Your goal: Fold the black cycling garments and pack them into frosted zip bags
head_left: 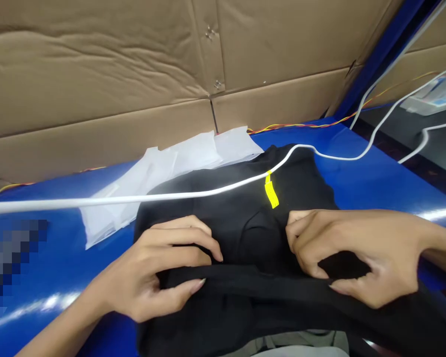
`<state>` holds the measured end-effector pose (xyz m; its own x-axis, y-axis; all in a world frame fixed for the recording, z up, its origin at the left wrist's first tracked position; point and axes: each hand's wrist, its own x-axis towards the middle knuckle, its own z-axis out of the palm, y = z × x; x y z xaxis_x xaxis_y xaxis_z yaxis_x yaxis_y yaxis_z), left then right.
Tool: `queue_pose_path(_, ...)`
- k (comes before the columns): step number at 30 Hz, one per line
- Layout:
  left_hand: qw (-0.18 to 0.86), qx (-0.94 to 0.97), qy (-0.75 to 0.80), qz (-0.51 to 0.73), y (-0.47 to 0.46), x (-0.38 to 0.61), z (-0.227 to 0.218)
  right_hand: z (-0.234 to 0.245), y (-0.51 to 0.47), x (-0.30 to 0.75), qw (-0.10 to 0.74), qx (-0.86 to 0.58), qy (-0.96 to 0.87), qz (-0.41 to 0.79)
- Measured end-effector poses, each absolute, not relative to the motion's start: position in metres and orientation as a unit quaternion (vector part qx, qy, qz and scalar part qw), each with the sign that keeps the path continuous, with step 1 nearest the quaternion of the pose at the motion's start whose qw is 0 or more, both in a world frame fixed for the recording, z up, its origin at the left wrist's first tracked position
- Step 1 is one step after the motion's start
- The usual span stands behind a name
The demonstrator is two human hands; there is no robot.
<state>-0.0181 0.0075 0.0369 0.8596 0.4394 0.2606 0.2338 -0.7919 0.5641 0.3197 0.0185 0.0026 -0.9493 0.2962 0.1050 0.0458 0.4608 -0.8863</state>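
A piece of black fabric [241,223], seemingly a garment, lies over the blue table, with a raised fold running across its near part. On the left of that fold, my left hand [163,270] pinches the cloth between thumb and fingers. My right hand [342,253] has its fingers curled and its thumb close to them, gripping the same fold on the right. Between and beyond my hands, a yellow tag [271,193] hangs at the white cable, over the black fabric. Grey-green material [305,339] shows at the bottom edge.
A white cable [208,192] stretches across the view above the fabric. White sheets [186,158] lie behind it on the blue table [107,265]. Cardboard [134,64] walls the back, with twisted red and yellow wires [293,126] along its base. A whitish box [431,99] sits far right.
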Motion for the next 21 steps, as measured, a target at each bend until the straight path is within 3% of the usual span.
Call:
queue_pose_path(6,0.246,0.886,0.25,0.305,0.005,-0.03,0.031,0.008,0.029,0.332,0.128,-0.149,-0.824,0.531)
queue_pose_path(12,0.269,0.918,0.245,0.157,0.002,-0.031,0.046,0.007,0.032,0.329,0.137,-0.089,-0.804,0.571)
queue_pose_path(18,0.276,0.909,0.259,0.173,0.003,-0.033,0.049,-0.004,0.029,0.324,0.214,-0.061,-0.762,0.608)
queue_pose_path(21,0.349,0.892,0.222,0.182,0.005,-0.035,0.053,-0.002,0.029,0.327,0.133,-0.049,-0.771,0.621)
